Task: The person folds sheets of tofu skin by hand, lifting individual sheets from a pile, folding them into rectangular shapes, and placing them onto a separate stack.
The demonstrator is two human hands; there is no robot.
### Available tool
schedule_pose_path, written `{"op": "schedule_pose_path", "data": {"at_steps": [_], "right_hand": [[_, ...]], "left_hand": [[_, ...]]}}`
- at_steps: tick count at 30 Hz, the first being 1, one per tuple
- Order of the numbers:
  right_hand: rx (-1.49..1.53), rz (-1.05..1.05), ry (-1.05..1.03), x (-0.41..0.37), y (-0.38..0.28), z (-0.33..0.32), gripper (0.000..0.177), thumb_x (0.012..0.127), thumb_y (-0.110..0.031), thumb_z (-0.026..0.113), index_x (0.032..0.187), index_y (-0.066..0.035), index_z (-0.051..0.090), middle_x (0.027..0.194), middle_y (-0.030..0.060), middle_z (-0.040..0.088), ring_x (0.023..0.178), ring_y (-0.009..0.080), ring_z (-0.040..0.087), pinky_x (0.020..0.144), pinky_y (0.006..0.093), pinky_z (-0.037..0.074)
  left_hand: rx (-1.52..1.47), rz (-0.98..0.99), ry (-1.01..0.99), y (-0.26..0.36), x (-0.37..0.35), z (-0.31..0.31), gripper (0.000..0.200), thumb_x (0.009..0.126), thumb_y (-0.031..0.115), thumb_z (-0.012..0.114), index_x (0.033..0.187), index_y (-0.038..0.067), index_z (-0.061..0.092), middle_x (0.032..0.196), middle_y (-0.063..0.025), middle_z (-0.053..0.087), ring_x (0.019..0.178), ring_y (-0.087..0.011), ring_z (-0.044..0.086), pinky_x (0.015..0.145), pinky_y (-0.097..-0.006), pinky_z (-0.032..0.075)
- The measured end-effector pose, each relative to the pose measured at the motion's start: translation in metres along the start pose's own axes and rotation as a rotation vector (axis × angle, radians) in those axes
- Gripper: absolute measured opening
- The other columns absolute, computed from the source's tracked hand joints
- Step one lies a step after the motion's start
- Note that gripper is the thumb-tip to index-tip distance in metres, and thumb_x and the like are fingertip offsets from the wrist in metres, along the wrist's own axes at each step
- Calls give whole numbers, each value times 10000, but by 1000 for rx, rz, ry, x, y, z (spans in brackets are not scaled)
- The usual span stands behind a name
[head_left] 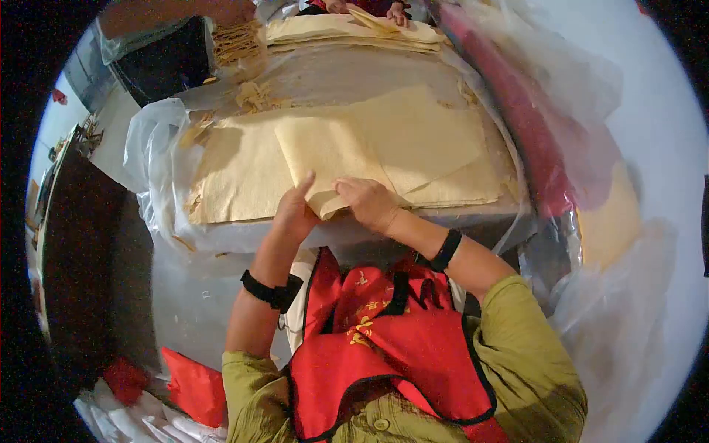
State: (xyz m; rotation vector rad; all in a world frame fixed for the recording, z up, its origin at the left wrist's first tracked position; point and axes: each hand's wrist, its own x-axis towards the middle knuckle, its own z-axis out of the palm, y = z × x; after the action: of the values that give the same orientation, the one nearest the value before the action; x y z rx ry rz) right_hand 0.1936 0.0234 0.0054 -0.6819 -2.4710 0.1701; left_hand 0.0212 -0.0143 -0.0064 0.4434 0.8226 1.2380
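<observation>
Across the table lies a broad layer of thin yellow sheets (244, 159), with overlapping edges and a lighter sheet on the right. A folded sheet (325, 151) rises at the middle of the near edge, between my hands. My left hand (297, 210) has its thumb up against the fold's left side, its fingers partly hidden behind the wrist and sheet. My right hand (367, 201) is closed, pinching the fold's near right edge.
A co-worker's hands (397, 13) are at a second sheet stack (354, 31) at the far end. Plastic film (159, 148) drapes the table's left edge. Yellow scraps (253, 96) lie beyond the sheets. Red cloth (524, 111) lies along the right.
</observation>
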Motion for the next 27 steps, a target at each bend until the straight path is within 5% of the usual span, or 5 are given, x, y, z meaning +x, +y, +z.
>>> {"op": "schedule_pose_path", "data": {"at_steps": [4, 10, 16, 19, 27], "right_hand": [[-82, -74, 7, -10, -2, 3, 333, 790, -209, 515, 1047, 3, 520, 1043, 164, 555, 963, 293, 542, 815, 363, 441], [22, 173, -46, -47, 34, -60, 315, 789, -241, 557, 1050, -66, 547, 1034, 153, 557, 928, 305, 548, 815, 372, 437], [-162, 865, 0, -76, 108, -126, 477, 747, -327, 597, 1086, 1, 527, 962, 189, 594, 865, 364, 569, 772, 417, 448], [-177, 955, 59, -95, 141, -114, 561, 705, -387, 638, 1079, 15, 524, 976, 217, 584, 889, 365, 565, 788, 418, 444], [-198, 1044, -51, -103, 193, -103, 474, 683, -354, 673, 949, 20, 556, 718, 123, 608, 687, 221, 585, 575, 351, 455]], "left_hand": [[159, 154, 235, -12, 1, -2, 320, 792, 139, 595, 1062, -2, 495, 901, -107, 579, 749, -219, 585, 627, -350, 490], [655, 363, 337, 16, -5, -35, 373, 745, 185, 650, 997, -61, 527, 751, -116, 609, 579, -251, 583, 531, -336, 490], [1740, 920, 683, 27, -31, -17, 663, 718, 371, 651, 1196, -24, 417, 1179, -255, 450, 1095, -368, 448, 876, -458, 379], [1955, 841, 336, 2, -41, -12, 807, 660, 489, 651, 1253, 19, 370, 1337, -213, 280, 1259, -351, 231, 978, -539, 203], [2107, 657, 29, -5, -42, -3, 720, 643, 401, 664, 1245, 103, 407, 1332, -161, 311, 1262, -347, 230, 981, -561, 185]]}}
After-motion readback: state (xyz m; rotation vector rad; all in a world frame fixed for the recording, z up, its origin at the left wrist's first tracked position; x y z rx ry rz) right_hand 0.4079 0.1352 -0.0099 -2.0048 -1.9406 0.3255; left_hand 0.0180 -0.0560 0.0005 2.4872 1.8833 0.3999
